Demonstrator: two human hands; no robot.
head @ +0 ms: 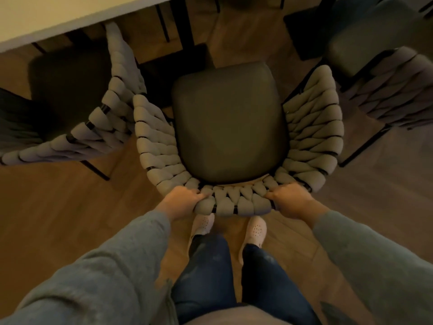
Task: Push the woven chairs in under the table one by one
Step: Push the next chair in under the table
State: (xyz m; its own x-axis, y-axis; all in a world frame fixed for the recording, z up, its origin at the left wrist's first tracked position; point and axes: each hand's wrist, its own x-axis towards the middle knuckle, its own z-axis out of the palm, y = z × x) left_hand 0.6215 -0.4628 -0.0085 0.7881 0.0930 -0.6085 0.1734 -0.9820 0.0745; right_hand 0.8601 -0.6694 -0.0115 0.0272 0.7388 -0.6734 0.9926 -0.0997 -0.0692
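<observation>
Currently both hands are gripping the back rim of the middle woven chair [230, 127]: the left hand [185, 200] is curling round the padded weave at the left rear, and the right hand [290, 202] is clamping the same rim at the right rear. Chair is standing on the wood floor [58, 219], seat fully in view, pointing toward the table [70, 15] at upper left. Left chair [110, 109] is sitting just beside it, right chair [386, 90] slightly apart. White shoes [255, 231] are standing right behind the chair back.
</observation>
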